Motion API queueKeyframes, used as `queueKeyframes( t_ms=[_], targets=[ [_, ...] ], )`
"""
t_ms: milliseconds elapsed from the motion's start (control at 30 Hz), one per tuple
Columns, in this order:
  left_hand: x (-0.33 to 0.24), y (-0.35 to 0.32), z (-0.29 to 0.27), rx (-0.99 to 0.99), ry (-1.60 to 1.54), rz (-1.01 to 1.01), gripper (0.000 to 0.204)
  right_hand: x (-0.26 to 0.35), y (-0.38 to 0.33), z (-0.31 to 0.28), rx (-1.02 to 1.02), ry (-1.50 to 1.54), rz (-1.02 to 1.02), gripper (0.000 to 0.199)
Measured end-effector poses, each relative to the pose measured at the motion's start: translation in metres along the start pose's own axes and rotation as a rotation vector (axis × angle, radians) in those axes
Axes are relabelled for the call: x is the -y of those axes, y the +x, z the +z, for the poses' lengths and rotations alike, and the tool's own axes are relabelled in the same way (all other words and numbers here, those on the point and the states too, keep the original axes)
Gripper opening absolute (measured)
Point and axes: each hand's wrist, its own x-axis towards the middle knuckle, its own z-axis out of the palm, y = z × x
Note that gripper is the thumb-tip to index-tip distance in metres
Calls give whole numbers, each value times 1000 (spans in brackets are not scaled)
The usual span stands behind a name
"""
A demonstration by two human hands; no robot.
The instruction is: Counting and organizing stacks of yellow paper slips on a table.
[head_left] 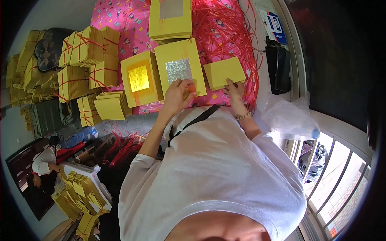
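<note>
The person in the white shirt stood bent over a table covered with a pink patterned cloth, and the work lay within easy reach of both arms. The left hand rested on the lower edge of the silver-foil stack, a pile of yellow paper sheets with a silver square at its centre; the fingers were curled over that edge, apparently pinching something small and orange against it, though what it was could not be made out. The right hand lay with fingers narrow and pressed down on the near edge of a plain yellow stack, just beside the first pile, seemingly to keep the loose sheets squared. A gold-foil stack sat touching the silver one on its other side, so the three piles formed a row along the table's near edge. Loose red plastic strips were heaped behind the plain stack, near at hand for binding. Tied bundles, each crossed with red strip, were piled well apart at the left, clear of the working row. A further yellow stack lay at the far side
</note>
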Motion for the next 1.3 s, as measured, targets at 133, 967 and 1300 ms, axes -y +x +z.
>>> queueKeyframes(
  t_ms=[133, 967, 1300],
  targets=[
    [3, -1, 1, 17, -10, -11, 36, 3, -2, -3, -35, -105, -17, 28],
    [22, -5, -11, 67, -13, 35, 33, 47, -72, 26, 687, -615, -617, 28],
    [34, 0, -12, 149, -258, -87, 20, 48, -64, 44, 753, -949, -864, 38]
  ],
)
